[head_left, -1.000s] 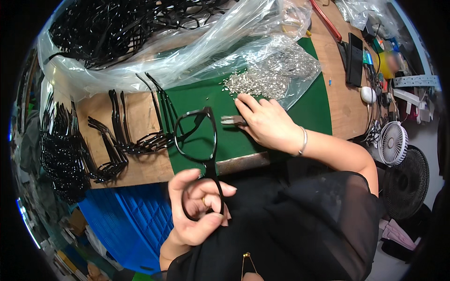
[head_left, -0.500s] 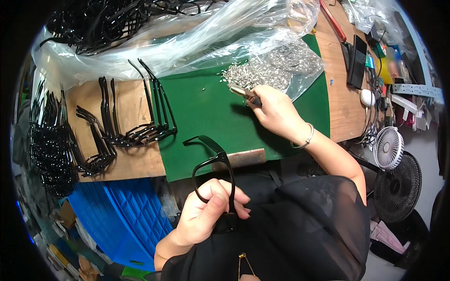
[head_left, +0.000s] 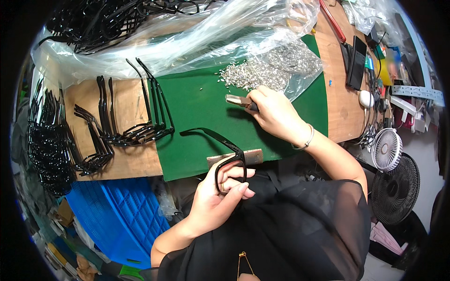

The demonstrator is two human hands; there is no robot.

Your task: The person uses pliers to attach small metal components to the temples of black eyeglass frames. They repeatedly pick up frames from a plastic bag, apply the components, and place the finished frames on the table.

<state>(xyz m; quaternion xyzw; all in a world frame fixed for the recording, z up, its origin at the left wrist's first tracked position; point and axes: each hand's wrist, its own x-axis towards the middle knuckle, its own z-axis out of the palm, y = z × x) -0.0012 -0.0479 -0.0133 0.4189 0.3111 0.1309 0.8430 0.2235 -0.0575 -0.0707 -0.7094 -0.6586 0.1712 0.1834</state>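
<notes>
My left hand (head_left: 218, 189) grips a black eyeglass frame (head_left: 240, 156) in front of the table's near edge, its temple arm reaching out over the green mat (head_left: 192, 103). The fingers show through the rim. Over the mat, my right hand (head_left: 274, 112) is closed round a pair of pliers (head_left: 240, 100), whose metal jaws point left. Whether anything sits in the jaws is too small to tell. Just beyond the pliers lies a pile of small silvery metal parts (head_left: 239, 76), spilling from a clear plastic bag (head_left: 297, 61).
Several black eyeglass frames (head_left: 140, 133) stand on the wood at left, beside a dense stack of frames (head_left: 47, 150). A textured block (head_left: 253, 156) lies at the mat's front edge. A phone (head_left: 356, 61) lies at right, near a white fan (head_left: 387, 149). Below left is a blue basket (head_left: 112, 220).
My left hand has moved up and right, turning the eyeglass frame. My right hand has drawn the pliers slightly back from the metal parts.
</notes>
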